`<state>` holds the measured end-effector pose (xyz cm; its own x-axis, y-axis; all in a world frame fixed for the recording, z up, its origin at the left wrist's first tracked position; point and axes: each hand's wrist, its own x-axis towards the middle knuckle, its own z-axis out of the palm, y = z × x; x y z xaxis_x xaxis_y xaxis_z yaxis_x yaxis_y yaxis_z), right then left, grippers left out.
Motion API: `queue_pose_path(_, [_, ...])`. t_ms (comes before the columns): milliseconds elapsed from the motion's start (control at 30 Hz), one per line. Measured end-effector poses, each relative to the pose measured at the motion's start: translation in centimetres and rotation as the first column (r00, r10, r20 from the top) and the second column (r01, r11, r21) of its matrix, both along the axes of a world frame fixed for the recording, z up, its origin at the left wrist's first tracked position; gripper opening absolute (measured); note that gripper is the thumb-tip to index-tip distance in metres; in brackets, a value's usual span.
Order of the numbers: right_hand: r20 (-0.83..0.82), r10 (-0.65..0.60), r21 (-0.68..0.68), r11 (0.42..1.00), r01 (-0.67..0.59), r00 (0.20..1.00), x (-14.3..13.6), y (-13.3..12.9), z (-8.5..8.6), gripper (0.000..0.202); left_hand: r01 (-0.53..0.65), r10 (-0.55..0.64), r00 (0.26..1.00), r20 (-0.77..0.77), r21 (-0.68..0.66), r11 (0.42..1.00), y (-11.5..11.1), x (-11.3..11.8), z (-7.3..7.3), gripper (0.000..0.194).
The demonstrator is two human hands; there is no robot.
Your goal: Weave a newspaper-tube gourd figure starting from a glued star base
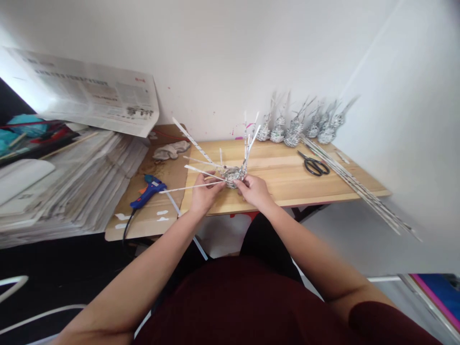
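Note:
A small round woven piece of rolled newspaper strips (233, 176) is held between my two hands near the front edge of the wooden board. Long paper strips fan out from it, some up and some to the left. My left hand (206, 190) grips its left side, with strips passing by the fingers. On the right side, my right hand (254, 189) pinches the rim between thumb and fingers.
Black scissors (314, 164) and a bundle of long paper rods (352, 183) lie on the board (283, 187) at right. Several woven gourd shapes (292, 135) stand behind. A blue glue gun (148, 191), cloth (171, 150) and newspaper stack (93, 177) are at left.

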<state>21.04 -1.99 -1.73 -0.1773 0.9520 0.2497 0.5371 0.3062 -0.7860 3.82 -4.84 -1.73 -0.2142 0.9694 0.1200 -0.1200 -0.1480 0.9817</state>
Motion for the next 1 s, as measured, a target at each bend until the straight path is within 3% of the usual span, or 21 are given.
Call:
queue_pose_path(67, [-0.018,-0.005,-0.026,1.000,0.005,1.000,0.1,0.0,0.0,0.032,-0.039,0.039,0.999,-0.015,-0.031,0.999,-0.3,0.0,-0.2,0.050])
queue_pose_path(167, [-0.040,-0.026,-0.058,0.998,0.024,0.999,0.2,0.0,0.0,0.032,-0.062,0.052,0.960,-0.276,-0.025,0.998,-0.8,-0.3,0.0,0.030])
queue_pose_path(267, [-0.041,-0.055,-0.042,0.998,0.054,0.998,0.1,0.1,-0.2,0.034,-0.018,0.102,0.805,-0.585,0.148,0.989,-0.9,-0.9,0.4,0.017])
queue_pose_path(367, [-0.008,-0.073,0.013,0.997,0.073,0.997,0.0,0.2,-0.5,0.038,0.108,0.161,0.688,-0.707,0.319,0.941,-0.3,-1.5,0.7,0.015])
queue_pose_path(533, [0.000,-0.050,0.026,0.998,0.050,0.999,0.1,0.1,-0.6,0.037,0.305,0.097,0.607,-0.788,0.344,0.888,1.2,-1.7,1.3,0.014])
queue_pose_path(733, [-0.079,-0.003,-0.011,1.000,0.002,0.997,0.5,-0.3,-0.3,0.031,0.355,0.013,0.531,-0.847,0.236,0.905,1.3,-1.6,1.7,0.016])
queue_pose_path(867, [-0.120,0.075,-0.084,0.993,-0.085,0.990,0.7,-0.3,0.1,0.026,0.328,0.055,0.537,-0.842,0.269,0.906,1.1,-1.6,1.4,0.014])
queue_pose_path(1000, [-0.180,0.093,-0.199,0.971,-0.129,0.979,0.8,-0.1,0.4,0.022,0.266,0.035,0.603,-0.797,0.242,0.933,0.9,-1.1,1.1,0.011])
